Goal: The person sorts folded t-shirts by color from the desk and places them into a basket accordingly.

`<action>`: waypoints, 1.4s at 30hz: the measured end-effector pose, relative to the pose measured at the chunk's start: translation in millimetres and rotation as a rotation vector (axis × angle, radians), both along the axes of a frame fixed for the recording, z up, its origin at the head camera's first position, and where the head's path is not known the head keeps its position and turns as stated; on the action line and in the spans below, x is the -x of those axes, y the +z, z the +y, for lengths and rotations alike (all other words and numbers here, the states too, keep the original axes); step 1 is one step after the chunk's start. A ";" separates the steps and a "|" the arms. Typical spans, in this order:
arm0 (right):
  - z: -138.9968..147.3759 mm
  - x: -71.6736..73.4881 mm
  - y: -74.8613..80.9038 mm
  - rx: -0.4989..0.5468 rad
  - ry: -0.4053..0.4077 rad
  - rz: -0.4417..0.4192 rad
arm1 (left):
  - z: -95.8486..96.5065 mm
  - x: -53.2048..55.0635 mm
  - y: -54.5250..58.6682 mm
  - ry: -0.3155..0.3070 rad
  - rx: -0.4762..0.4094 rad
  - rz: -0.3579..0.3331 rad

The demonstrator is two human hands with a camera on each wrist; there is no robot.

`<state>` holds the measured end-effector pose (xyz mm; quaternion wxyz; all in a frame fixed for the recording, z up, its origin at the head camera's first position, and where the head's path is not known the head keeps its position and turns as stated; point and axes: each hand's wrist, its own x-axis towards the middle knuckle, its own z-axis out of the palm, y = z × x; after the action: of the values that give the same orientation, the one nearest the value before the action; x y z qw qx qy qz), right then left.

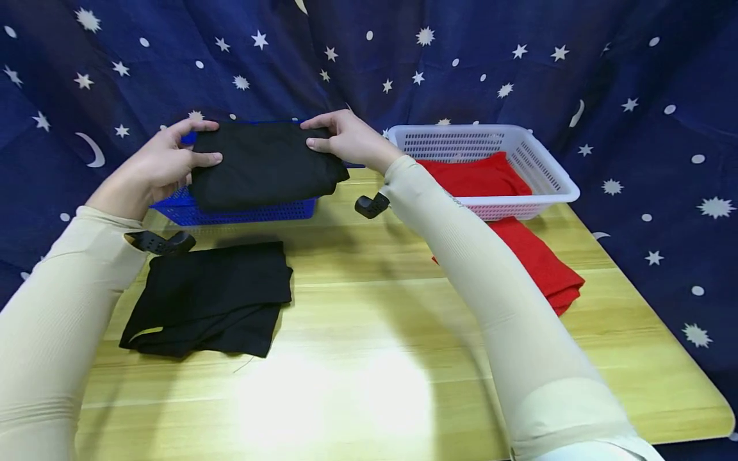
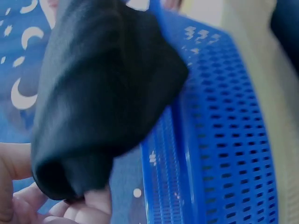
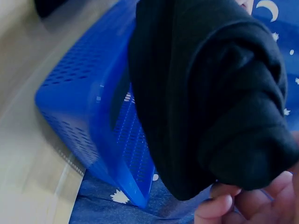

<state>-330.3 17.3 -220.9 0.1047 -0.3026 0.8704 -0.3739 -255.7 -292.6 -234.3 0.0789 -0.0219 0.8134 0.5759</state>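
Observation:
A folded black cloth [image 1: 265, 166] is stretched between my two hands, over the blue basket [image 1: 248, 214] at the back left of the table. My left hand [image 1: 170, 153] grips its left end, thumb on the near face. At the opposite end, my right hand [image 1: 348, 137] pinches the upper right corner. In the left wrist view the cloth [image 2: 98, 84] hangs in a thick fold beside the basket wall [image 2: 229, 121]. The right wrist view shows the bundled cloth [image 3: 219, 93] above the basket's open top, fingers curled under its end.
Another black cloth [image 1: 213, 294] lies folded on the table [image 1: 357, 307] at the front left. A white basket [image 1: 548, 166] at the back right contains a red cloth [image 1: 473, 176]. More red cloth [image 1: 542, 269] lies before it, partly behind my right sleeve. A starry curtain [image 1: 369, 64] hangs behind.

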 end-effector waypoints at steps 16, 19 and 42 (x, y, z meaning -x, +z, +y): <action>-57.4 41.5 -7.8 -0.025 -0.152 -0.094 | -30.3 49.4 -2.1 0.131 -0.029 -0.113; -65.9 43.9 -11.1 -0.068 -0.182 -0.077 | -34.5 54.8 -1.2 0.129 0.053 -0.154; -81.1 47.8 -37.9 -0.333 -0.177 -0.064 | -37.1 76.3 -28.8 0.028 0.345 -0.202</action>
<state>-378.2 -63.8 -258.8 0.1474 -0.1912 0.9398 -0.2420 -332.0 -329.8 -263.1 0.1471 -0.1038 0.8877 0.4237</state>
